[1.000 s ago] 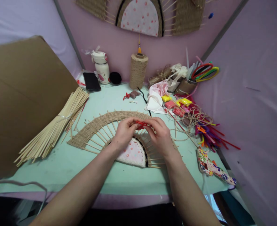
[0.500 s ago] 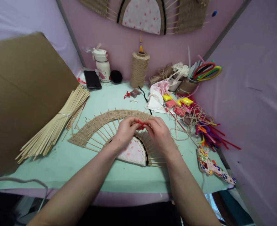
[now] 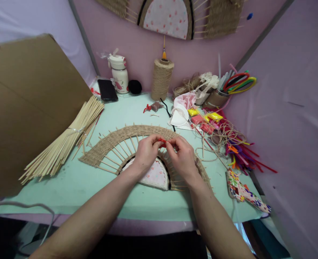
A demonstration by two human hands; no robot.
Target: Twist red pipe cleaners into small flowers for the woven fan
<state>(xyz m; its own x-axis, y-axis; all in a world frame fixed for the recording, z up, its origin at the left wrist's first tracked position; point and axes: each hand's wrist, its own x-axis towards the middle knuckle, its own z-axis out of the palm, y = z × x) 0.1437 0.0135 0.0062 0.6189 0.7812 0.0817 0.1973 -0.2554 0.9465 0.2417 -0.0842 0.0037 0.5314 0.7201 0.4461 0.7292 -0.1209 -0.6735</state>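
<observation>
Both hands meet over a fan-shaped weaving point(image 3: 118, 135) of brown twine on thin sticks. My left hand point(image 3: 147, 153) pinches one side of a small red looped piece point(image 3: 162, 142), perhaps of cord or pipe cleaner. Gripping its other side between thumb and fingers is my right hand point(image 3: 181, 154). Fingers hide much of the red piece. Below them, a half-round white panel point(image 3: 155, 176) with pinkish spots and a black edging fills the weaving's centre, partly covered by my left wrist.
At left lie a bundle of sticks point(image 3: 63, 142) and a cardboard sheet point(image 3: 35, 108). A twine spool point(image 3: 162, 81), white bottle point(image 3: 119, 77) and phone point(image 3: 107, 90) stand or lie behind. Pipe cleaners point(image 3: 244, 154), scissors point(image 3: 238, 82) and a floral-wrapped glue gun point(image 3: 236, 185) are at right.
The view has shifted slightly. Both hands stay on the red piece, and the right-hand fingers have bent a little differently around it.
</observation>
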